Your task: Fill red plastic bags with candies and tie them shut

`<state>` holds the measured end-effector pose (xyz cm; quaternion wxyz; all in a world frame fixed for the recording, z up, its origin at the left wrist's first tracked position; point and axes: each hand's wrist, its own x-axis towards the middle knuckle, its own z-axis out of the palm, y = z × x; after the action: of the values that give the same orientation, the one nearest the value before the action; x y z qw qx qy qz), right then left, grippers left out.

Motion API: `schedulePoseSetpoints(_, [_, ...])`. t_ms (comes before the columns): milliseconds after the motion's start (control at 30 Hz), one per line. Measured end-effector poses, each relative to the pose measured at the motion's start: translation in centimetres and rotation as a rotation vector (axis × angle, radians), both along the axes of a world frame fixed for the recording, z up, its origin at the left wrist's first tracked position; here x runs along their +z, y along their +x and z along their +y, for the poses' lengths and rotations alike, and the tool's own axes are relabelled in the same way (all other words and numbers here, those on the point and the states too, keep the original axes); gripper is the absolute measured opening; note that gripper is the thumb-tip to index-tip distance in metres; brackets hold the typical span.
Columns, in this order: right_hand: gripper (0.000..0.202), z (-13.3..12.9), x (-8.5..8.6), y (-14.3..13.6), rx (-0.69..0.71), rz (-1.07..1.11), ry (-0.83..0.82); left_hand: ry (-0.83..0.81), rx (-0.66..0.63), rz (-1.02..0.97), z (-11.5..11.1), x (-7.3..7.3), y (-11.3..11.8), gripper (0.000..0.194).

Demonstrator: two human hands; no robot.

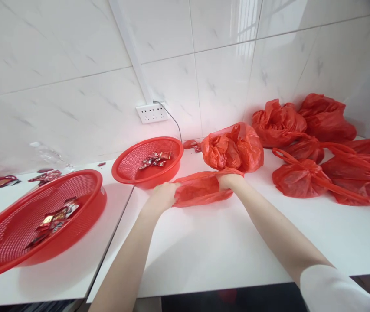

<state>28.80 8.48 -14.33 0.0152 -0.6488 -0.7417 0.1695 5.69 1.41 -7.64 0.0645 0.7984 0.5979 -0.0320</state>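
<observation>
A thin red plastic bag (201, 189) is stretched sideways between my two hands over the white table, its mouth spread. My left hand (166, 193) is closed on the bag's left edge. At the right side, my right hand (227, 181) reaches into the mouth and holds the bag from there; its fingertips are hidden by the plastic. Just beyond my left hand stands a red mesh basket (122, 167) with a few small wrapped packets (155, 159) inside. Behind the bag sits a crumpled bundle of red plastic bags (232, 147).
A larger red basket (96, 184) with wrapped packets stands at left, across a seam in the white table (204, 255). Filled red bags (305, 177) crowd the right side. A clear bottle (50, 154) lies at back left. A cable runs from the wall socket (152, 113).
</observation>
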Motion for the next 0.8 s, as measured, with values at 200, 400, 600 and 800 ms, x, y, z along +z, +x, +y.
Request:
schedulePoseSetpoints(200, [0.025, -0.9, 0.1, -2.4, 0.067, -0.053, -0.037, 0.313, 0.225, 0.118, -6.6, 3.6, 2.1, 0.042])
schedulePoseSetpoints(400, [0.019, -3.3, 2.2, -4.0, 0.173, -0.053, 0.0, 0.307, -0.102, -0.103, -5.9, 3.6, 2.8, 0.034])
schedulePoseSetpoints(600, [0.023, -5.4, 5.6, -4.8, 0.625, 0.026, 0.435, 0.2, -0.131, 0.02, 0.3, -1.7, 1.6, 0.022])
schedulePoseSetpoints(800, [0.031, -2.1, 2.8, -3.6, 0.77, -0.008, 0.36, 0.051, -0.282, -0.035, 1.7, -5.3, -0.8, 0.063])
